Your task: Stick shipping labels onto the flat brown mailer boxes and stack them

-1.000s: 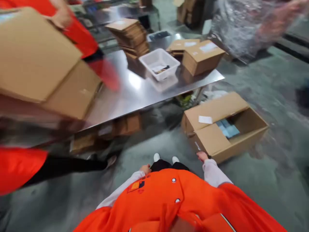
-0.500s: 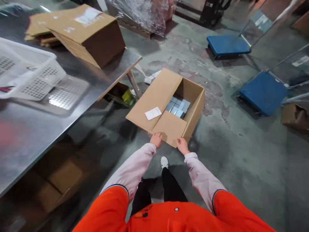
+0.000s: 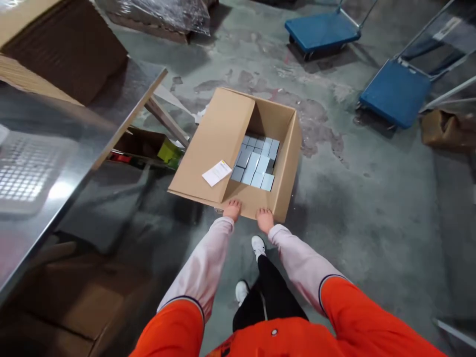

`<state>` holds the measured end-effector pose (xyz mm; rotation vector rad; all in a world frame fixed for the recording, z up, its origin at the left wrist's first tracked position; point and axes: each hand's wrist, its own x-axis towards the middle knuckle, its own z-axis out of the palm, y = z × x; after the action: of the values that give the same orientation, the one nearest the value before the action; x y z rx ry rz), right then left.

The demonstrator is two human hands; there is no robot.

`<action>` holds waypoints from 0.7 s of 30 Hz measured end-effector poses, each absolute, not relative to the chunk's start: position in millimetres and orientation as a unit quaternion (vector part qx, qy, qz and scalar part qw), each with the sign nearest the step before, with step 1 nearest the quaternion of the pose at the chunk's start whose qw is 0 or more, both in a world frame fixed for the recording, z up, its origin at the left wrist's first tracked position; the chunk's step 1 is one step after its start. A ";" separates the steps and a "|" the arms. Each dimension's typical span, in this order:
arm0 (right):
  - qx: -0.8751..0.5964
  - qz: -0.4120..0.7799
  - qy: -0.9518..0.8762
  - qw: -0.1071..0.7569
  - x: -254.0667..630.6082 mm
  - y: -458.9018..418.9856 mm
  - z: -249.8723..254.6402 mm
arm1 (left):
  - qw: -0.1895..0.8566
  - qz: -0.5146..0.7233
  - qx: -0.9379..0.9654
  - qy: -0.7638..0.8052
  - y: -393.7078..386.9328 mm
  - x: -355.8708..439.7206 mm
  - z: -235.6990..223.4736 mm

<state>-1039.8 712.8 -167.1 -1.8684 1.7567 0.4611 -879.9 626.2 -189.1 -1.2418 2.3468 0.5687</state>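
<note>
An open cardboard box (image 3: 287,163) stands on the floor in front of me, with several small pale-blue boxes (image 3: 254,168) packed inside. Its wide left flap (image 3: 213,134) covers part of the opening and carries a white slip of paper (image 3: 216,173). My left hand (image 3: 232,210) is closed over the near rim, beside that flap's corner. Closer to the box's right corner, my right hand (image 3: 265,219) grips the same rim with the fingers over the edge. Both thumbs are hidden behind the near wall.
A metal table (image 3: 87,130) runs along the left, bearing a large stack of cardboard (image 3: 74,54) and a white perforated tray (image 3: 29,171). Two blue platform trolleys (image 3: 323,29) stand at the far right. Beneath the table are more boxes (image 3: 74,297).
The near flap, lying across the opening before, now slopes down inside, showing more small boxes. Both hands have shifted onto the near rim. My view has moved closer to the box.
</note>
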 end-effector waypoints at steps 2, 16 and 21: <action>-0.699 0.163 0.645 0.261 -1041.1 716.5 -170.1 | 0.202 0.201 -0.450 0.846 630.8 -877.7 -190.9; -0.751 0.131 0.586 0.273 -955.0 854.8 -160.3 | 0.200 0.181 -0.466 0.843 766.3 -784.1 -159.6; -0.772 0.125 0.557 0.280 -912.6 934.2 -151.9 | 0.210 0.195 -0.500 0.817 855.7 -740.1 -145.5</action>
<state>-912.6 934.2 -151.9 -2.0685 1.4939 0.3351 -740.1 855.7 -145.5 -1.3905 2.2725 0.5431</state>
